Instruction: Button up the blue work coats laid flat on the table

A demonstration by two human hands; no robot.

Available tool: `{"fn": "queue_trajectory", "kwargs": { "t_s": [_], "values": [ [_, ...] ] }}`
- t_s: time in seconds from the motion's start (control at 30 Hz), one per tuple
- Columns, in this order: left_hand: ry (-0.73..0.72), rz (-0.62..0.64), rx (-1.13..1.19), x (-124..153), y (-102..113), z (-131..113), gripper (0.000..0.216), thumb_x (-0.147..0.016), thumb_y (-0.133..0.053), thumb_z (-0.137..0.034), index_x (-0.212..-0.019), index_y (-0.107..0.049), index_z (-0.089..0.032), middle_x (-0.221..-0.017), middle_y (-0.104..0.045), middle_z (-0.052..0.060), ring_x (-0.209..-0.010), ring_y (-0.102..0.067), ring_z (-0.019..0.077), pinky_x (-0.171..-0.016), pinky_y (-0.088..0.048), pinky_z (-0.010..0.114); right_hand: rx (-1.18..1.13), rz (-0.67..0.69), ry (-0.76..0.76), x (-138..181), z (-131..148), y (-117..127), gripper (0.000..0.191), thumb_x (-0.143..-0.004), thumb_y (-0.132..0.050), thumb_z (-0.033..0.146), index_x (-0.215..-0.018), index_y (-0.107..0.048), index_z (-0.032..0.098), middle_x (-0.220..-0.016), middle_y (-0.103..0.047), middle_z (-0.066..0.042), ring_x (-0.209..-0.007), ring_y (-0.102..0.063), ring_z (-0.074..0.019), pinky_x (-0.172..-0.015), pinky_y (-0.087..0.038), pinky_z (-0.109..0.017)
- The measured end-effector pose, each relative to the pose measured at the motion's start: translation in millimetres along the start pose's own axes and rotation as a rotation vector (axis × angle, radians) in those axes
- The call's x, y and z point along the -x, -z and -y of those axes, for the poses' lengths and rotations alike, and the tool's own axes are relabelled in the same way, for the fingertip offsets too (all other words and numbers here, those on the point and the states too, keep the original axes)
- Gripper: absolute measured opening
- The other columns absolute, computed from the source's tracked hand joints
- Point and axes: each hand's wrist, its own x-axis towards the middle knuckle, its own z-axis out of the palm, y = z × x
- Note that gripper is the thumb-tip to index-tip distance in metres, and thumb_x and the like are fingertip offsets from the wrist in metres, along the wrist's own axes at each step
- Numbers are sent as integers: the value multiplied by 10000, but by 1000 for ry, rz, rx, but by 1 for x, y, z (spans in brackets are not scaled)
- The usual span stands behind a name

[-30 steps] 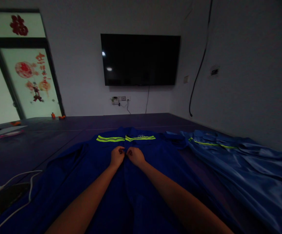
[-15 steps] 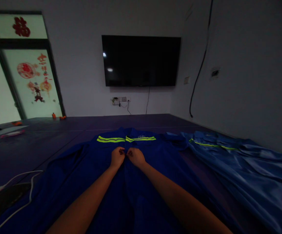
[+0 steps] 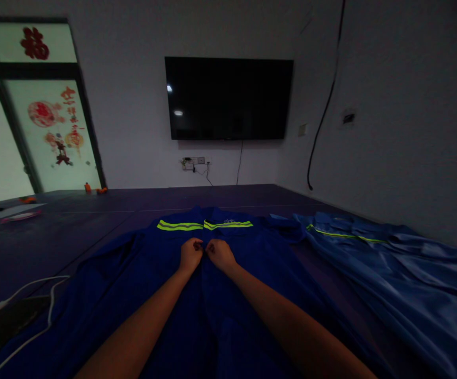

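GRIP: with left hand (image 3: 191, 255) and right hand (image 3: 221, 255) I'm pinching the front opening of a dark-blue cloth jacket with yellow-green stripes (image 3: 205, 300) | PLACE: it's lying spread on a dark purple surface (image 3: 106, 223), beside a lighter-blue shiny garment (image 3: 390, 263)

Dimly lit interior of domestic character, most like a living room, although a small office cannot be ruled out. A large flat-screen television (image 3: 228, 98) is mounted on a plain pale wall (image 3: 133, 116) above a cluster of wall sockets (image 3: 200, 160) with trailing leads. At left, a dark-framed glass door (image 3: 35, 145) and the transom pane (image 3: 60, 42) above it bear red festive decals (image 3: 42, 114) (the uppermost is the Chinese character 福, "good fortune"). A loose black cable (image 3: 325, 114) hangs against the right-hand wall (image 3: 410, 105), near an outlet box (image 3: 348, 118).
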Motion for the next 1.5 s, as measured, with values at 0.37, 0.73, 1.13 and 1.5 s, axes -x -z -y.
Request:
{"fn": "queue_trajectory", "kwargs": {
  "t_s": [0.37,0.73,1.13,1.5],
  "values": [
    [-9,-3,1,1,0,0,252,-632,-549,17,-805,-645,-139,-697,-644,13,-674,-605,119,-669,-466,226,32,-1,-48,0,-1,-2,137,-723,-530,155,-785,-650,175,-811,-672,-42,-738,-604,-132,-588,-375,-185],
    [-19,5,9,0,0,-1,254,-622,-532,29,-793,-644,-121,-712,-651,27,-660,-606,117,-652,-470,220,84,21,-78,2,2,2,156,-731,-519,197,-802,-657,186,-793,-670,-34,-729,-600,-139,-574,-363,-198],
    [-35,12,-7,0,0,0,275,-619,-527,42,-793,-648,-134,-717,-653,16,-686,-610,121,-683,-471,231,157,47,-126,2,3,1,179,-732,-508,241,-823,-660,214,-841,-678,-28,-797,-611,-161,-606,-387,-209],
    [-38,24,-16,0,0,0,254,-631,-514,32,-789,-644,-117,-739,-660,32,-687,-611,118,-683,-469,225,180,72,-120,2,5,4,200,-743,-494,241,-846,-662,208,-861,-678,-39,-831,-606,-163,-640,-394,-214]
  ]
}}
